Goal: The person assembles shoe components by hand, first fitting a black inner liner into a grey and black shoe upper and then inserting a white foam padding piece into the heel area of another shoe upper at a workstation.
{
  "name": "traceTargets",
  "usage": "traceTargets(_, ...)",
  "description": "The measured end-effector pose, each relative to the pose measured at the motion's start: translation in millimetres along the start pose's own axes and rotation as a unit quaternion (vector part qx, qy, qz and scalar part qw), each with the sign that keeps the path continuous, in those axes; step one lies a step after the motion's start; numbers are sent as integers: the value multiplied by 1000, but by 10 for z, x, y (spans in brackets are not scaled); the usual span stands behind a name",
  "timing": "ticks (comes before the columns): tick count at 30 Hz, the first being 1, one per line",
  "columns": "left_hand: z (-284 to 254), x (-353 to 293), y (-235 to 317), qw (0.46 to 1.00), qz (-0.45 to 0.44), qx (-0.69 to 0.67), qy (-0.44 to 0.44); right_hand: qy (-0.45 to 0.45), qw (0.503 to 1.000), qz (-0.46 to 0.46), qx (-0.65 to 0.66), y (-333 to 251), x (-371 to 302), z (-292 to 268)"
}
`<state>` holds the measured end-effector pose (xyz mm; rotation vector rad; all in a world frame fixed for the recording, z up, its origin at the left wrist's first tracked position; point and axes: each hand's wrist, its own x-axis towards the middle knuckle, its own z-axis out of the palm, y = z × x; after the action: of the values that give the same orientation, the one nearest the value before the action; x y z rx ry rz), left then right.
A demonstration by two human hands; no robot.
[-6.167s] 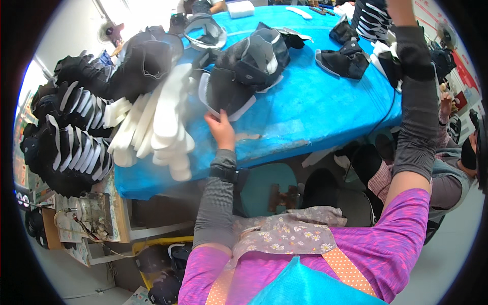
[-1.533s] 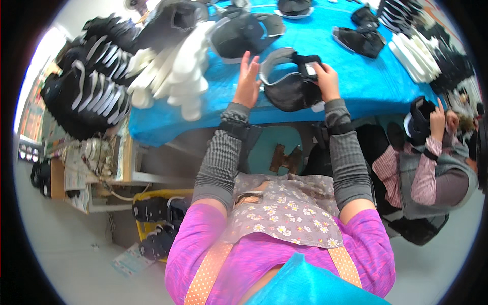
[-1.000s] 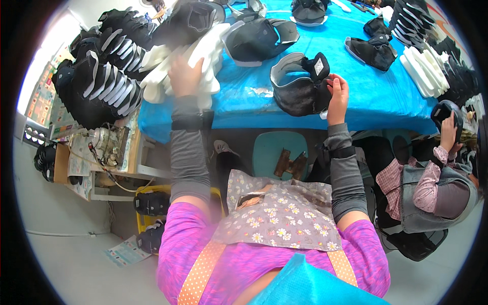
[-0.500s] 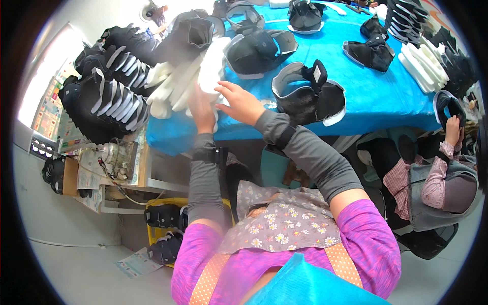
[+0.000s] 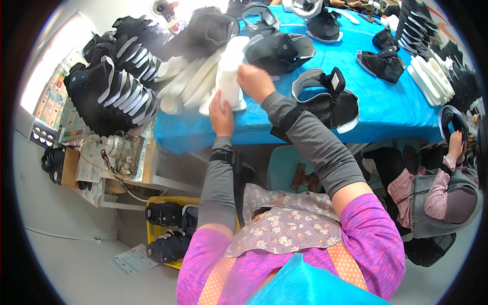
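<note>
A long white foam-like piece (image 5: 231, 58), sole-shaped, lies at the left front of the blue-covered table (image 5: 386, 114). My left hand (image 5: 221, 118) is closed on its near end, thumb up along the face. My right hand (image 5: 255, 81) has its fingers curled in against the piece's right edge; whatever is between those fingertips is hidden. Beside it on the left, more white pieces (image 5: 190, 84) lie in a leaning row. Black padded shells with grey lining stand close to my right hand, one (image 5: 284, 51) beyond it and another (image 5: 333, 99) near the table edge.
Stacked black shells with white edges (image 5: 114, 94) fill the left side. A yellow crate (image 5: 151, 231) with black pieces stands below. White pieces (image 5: 429, 81) lie at the table's right end. A co-worker (image 5: 442, 193) sits at the right holding a black shell (image 5: 452, 119).
My left hand has come down and now grips the white piece's near end. My right hand has gone from spread fingers to curled against its edge. The view has shifted slightly.
</note>
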<state>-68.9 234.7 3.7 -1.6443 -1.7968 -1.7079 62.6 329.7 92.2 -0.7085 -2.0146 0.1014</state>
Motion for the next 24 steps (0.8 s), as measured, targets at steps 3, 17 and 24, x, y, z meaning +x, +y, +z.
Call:
traceTargets(3, -90, -10, -100, 999, -21, 20, 24, 194, 972, 17, 127, -100, 330, -519)
traceTargets(17, -372, -55, 76, 954, -103, -264, 96, 190, 865, 213, 412, -294, -1019, -2355)
traceTargets(24, -396, -590, 1050, 932, -41, -354, -68, 197, 806, 323, 455, -263, -1895, -2372)
